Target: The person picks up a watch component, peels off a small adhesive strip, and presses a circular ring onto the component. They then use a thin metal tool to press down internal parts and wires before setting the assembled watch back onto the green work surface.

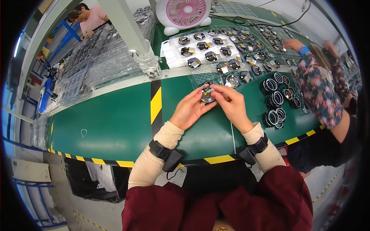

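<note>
Over the green bench, my left hand [187,111] is closed around a round black-and-silver module [207,96], holding it tilted by its side and underside. My right hand [233,104] comes in from the other side, its thumb and fingers pinched at the module's upper right edge. Whether a smaller piece sits between those right fingertips is hidden. Just beyond my hands, a similar round module [232,81] lies in the near end of a clear plastic tray [195,78].
Clear trays of round modules [211,56] cover the bench's far side. Stacked black-and-silver rings [274,99] stand right, near a co-worker's flowered sleeve [319,90]. A white fan [187,13] is behind, a post [133,34] rises left, and a small white loop [84,133] lies left.
</note>
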A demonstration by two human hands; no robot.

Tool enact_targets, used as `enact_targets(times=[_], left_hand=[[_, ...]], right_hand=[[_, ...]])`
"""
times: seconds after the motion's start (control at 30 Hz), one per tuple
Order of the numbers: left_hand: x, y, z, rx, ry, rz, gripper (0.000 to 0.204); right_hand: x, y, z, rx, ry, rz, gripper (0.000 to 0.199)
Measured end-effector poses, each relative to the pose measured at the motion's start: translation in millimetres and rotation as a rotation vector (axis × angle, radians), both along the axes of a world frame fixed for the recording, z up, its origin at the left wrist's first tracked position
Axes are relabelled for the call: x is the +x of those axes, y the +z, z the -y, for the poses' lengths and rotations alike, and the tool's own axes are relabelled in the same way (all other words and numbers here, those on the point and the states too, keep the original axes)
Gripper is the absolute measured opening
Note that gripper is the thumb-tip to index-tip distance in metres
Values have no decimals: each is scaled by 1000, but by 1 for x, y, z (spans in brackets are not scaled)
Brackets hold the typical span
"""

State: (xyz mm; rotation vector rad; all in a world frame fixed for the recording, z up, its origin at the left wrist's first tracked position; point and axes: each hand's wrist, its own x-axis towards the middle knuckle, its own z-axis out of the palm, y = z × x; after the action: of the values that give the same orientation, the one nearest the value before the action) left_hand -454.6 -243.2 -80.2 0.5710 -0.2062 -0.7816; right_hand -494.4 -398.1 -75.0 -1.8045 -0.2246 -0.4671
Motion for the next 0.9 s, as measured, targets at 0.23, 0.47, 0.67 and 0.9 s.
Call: enact_targets(times=[0.23, 0.47, 0.67, 0.9], left_hand=[[0, 7, 0, 114, -30, 44, 37], [9, 13, -5, 132, -17, 49, 38], [5, -2, 1, 19, -10, -16, 41], [-5, -5, -4, -51, -57, -4, 44]], right_hand=[[-2, 12, 4, 314, 13, -291, 19], [11, 8, 3, 312, -26, -259, 18], [8, -5, 11, 121, -107, -123, 15], [-8, 0, -4, 119, -74, -50, 17]])
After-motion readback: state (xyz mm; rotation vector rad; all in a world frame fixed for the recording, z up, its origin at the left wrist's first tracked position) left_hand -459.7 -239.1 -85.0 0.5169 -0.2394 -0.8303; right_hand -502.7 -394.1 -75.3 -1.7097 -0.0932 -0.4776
